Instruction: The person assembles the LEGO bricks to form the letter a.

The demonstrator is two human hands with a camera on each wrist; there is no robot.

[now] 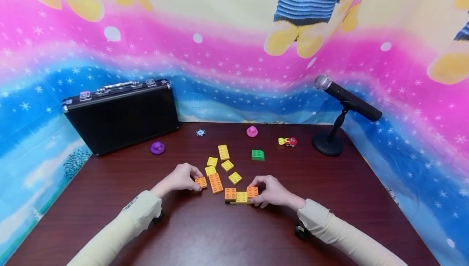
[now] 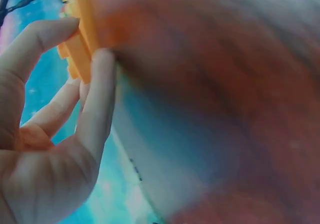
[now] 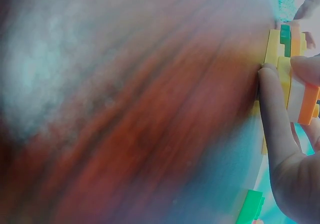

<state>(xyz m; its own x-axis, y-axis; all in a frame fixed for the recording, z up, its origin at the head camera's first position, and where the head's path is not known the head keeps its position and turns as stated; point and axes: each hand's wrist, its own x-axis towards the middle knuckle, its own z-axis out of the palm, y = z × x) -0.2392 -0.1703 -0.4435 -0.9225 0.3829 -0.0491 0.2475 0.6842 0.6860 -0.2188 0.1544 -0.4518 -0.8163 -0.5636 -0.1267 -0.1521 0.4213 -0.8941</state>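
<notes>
In the head view my left hand [image 1: 185,177] pinches a small orange brick [image 1: 200,182] between thumb and fingers, low over the table. Just right of it lies a longer orange brick [image 1: 215,183]. My right hand [image 1: 272,191] grips the right end of a joined brick build, at its orange end brick [image 1: 252,192]. A second orange brick [image 1: 230,193] tops the left end, with a yellow brick [image 1: 241,196] between. The right wrist view shows my thumb and fingers around the build, where white [image 3: 296,99] and green [image 3: 285,39] layers also show.
Several loose yellow bricks [image 1: 227,165] lie beyond my hands, with a green brick [image 1: 258,155] to their right. Farther back are a purple duck [image 1: 158,148], poker chip [image 1: 200,133], pink duck [image 1: 252,131] and toy car [image 1: 288,141]. A black case [image 1: 122,115] and a microphone [image 1: 346,97] on a stand flank them.
</notes>
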